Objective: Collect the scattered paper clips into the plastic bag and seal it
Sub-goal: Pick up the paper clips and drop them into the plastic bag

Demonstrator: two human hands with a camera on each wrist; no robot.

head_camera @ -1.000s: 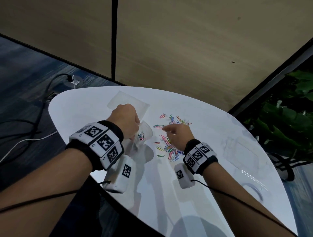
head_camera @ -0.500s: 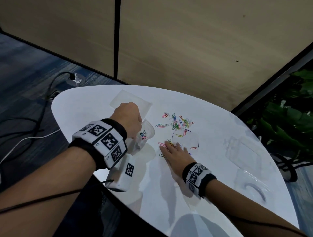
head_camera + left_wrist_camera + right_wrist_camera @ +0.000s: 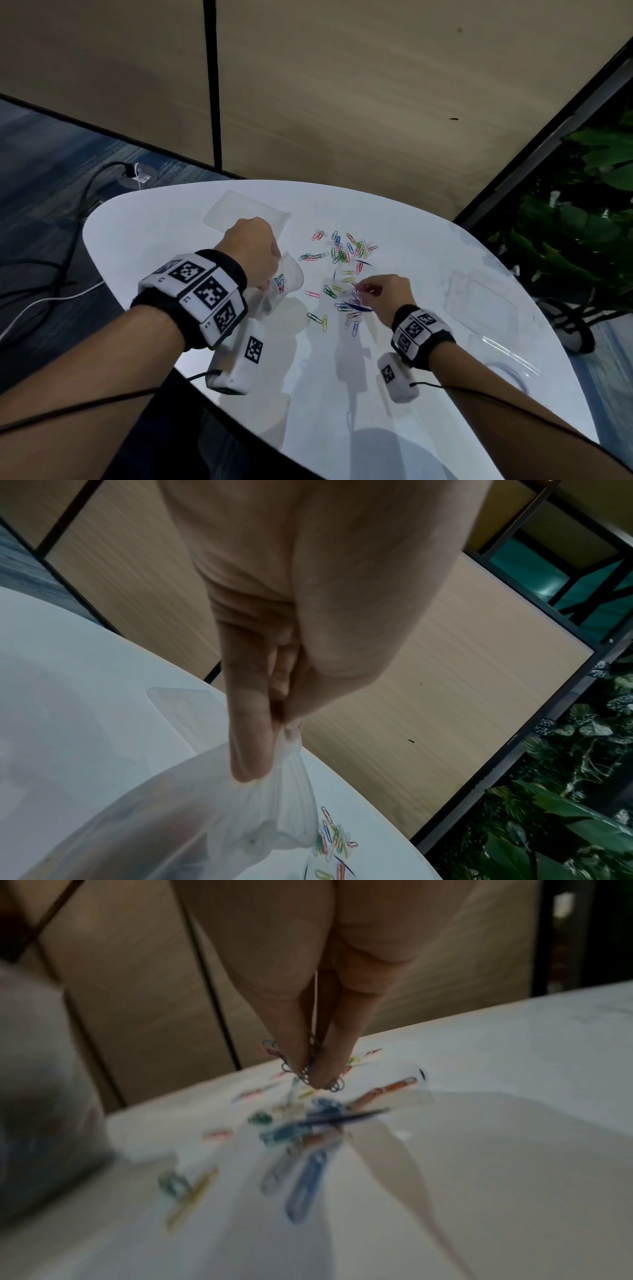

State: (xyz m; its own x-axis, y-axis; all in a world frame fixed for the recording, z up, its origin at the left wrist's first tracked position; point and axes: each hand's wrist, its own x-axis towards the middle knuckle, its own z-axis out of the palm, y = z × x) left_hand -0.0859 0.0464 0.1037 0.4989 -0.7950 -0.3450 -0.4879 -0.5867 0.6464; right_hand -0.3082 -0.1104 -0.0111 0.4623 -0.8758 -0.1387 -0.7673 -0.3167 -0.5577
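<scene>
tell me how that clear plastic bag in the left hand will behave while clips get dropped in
Probably floppy: the plastic bag puckers into folds where the left hand pinches its rim. Its mouth may sag shut, since only one hand holds it. It looks light; the few paper clips inside likely weigh more than the film.

We see a glossy, smooth white table (image 3: 342, 394) mirroring both arms; a thin, clear, crinkled plastic bag (image 3: 260, 818); paper clips (image 3: 346, 251) of bright coloured wire; flat transparent plastic sheets (image 3: 245, 214); matt, fine-grained wood-look wall panels (image 3: 342, 85); and black cloth wristbands (image 3: 191, 301) with matt printed markers.
</scene>
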